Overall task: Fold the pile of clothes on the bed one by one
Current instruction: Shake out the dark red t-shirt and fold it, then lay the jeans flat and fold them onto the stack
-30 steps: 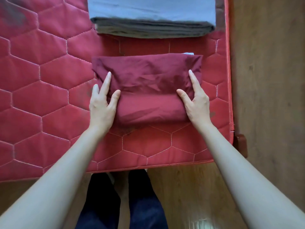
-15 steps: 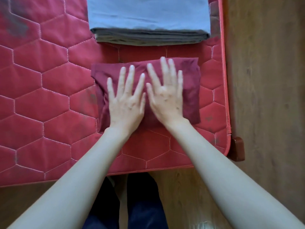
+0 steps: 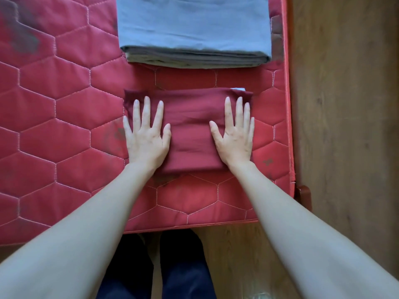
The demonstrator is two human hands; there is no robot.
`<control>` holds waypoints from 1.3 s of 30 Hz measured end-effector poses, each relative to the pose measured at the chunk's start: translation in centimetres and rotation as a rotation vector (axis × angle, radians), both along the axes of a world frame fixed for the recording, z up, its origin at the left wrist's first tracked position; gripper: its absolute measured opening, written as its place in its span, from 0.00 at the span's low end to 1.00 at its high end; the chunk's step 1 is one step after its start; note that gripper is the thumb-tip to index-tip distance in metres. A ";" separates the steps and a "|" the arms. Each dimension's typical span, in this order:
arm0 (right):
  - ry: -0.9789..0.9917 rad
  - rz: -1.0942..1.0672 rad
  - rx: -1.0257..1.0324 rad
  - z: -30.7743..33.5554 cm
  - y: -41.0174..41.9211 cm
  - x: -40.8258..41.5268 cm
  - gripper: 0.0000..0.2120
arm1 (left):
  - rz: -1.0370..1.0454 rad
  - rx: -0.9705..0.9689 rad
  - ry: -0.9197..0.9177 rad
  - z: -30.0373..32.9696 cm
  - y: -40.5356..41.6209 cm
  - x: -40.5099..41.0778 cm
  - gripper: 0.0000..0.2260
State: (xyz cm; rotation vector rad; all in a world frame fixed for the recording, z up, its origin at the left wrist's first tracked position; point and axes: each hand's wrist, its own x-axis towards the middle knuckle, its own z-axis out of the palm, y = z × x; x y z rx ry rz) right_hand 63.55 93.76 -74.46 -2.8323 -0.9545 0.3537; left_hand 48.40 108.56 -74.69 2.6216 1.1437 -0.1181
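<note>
Maroon cloth (image 3: 190, 128) lies folded into a compact rectangle near the bed (image 3: 54, 126) edge; left hand (image 3: 146, 134) & right hand (image 3: 235, 134) press flat on its ends, fingers straight. Stack (image 3: 194, 33) of folded items just beyond. No unfolded pile in view; looks nearly done.

You are standing in a bedroom of a home: before you lies a bed (image 3: 64, 126) with a red quilted mattress cover stitched in hexagons, its wooden frame corner (image 3: 304, 194) showing at the right edge. Folded clothes (image 3: 194, 33) sit stacked on the bed, grey-blue on top of darker layers. Around the bed runs a floor (image 3: 345, 104) of brown wood-look boards, as in a lived-in room
</note>
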 end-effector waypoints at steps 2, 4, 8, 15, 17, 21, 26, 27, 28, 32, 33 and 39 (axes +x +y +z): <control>0.024 0.026 -0.072 0.9 0.1 0.1 0.32 | 0.007 -0.031 0.044 0.5 0.1 0.2 0.25; 0.049 0.058 -0.132 2.3 0.4 0.8 0.32 | -0.016 -0.043 0.089 1.3 0.6 0.4 0.25; 0.006 0.185 -0.079 6.9 3.0 0.7 0.26 | -0.011 0.022 -0.029 5.0 2.7 -0.6 0.20; -0.040 0.392 0.169 12.8 11.9 -6.3 0.19 | 0.119 0.180 -0.185 10.3 8.7 -7.5 0.19; -0.036 0.415 0.216 13.1 15.1 -9.0 0.17 | 0.143 0.197 -0.180 10.7 10.9 -10.5 0.19; 0.011 0.475 0.194 12.1 22.3 -14.9 0.18 | 0.222 0.200 -0.149 10.5 16.7 -17.0 0.18; 0.085 0.527 0.139 9.5 32.7 -22.5 0.20 | 0.250 0.184 -0.073 9.1 25.4 -25.7 0.20; 0.090 0.542 0.124 9.0 34.8 -23.8 0.21 | 0.258 0.169 -0.053 8.7 27.3 -27.3 0.22; 0.094 0.558 0.106 8.4 36.8 -25.0 0.23 | 0.263 0.157 -0.035 8.3 29.2 -28.7 0.23; 0.109 0.650 0.047 5.9 43.9 -29.0 0.29 | 0.205 0.148 0.050 6.3 36.4 -33.4 0.28; 0.099 0.692 0.022 5.2 45.4 -29.8 0.30 | 0.183 0.149 0.078 5.7 38.1 -34.4 0.29; -0.001 0.913 -0.068 0.4 52.6 -32.4 0.38 | -0.053 0.224 0.169 1.7 46.6 -39.5 0.27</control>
